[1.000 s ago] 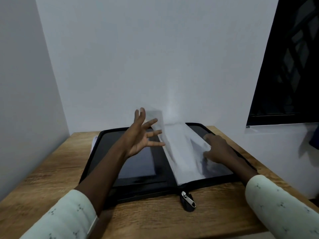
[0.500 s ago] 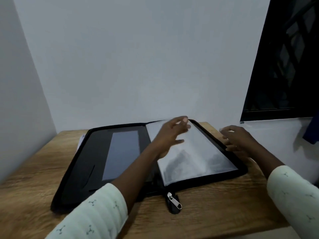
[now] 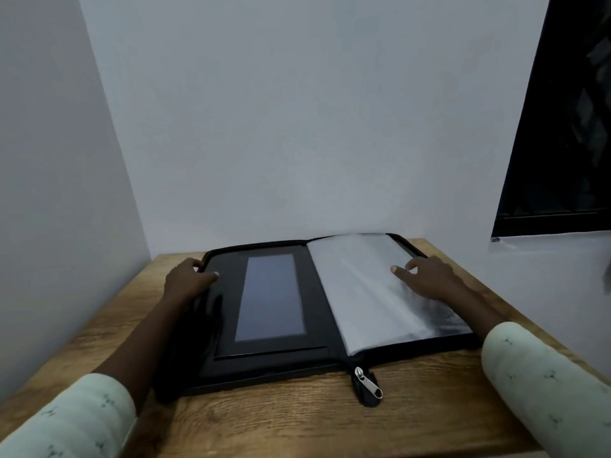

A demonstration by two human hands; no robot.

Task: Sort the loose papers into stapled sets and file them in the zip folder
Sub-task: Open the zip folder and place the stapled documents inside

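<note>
As left hand grips zip folder on table, right hand relaxed on sleeves.

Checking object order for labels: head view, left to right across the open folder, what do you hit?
Order: left hand gripping the zip folder at its left edge → grey panel → clear sleeves → right hand resting on them.

The open folder fills the middle of the table, its far edge close to the back wall. Bare wood runs along the lower frame, broken at lower centre by the zip pull. A free wedge of wood at left is hemmed in by the side wall. The left hand grips the folder's upper-left edge and the right hand rests on the sleeves. The forearms cross both lower corners.
</note>
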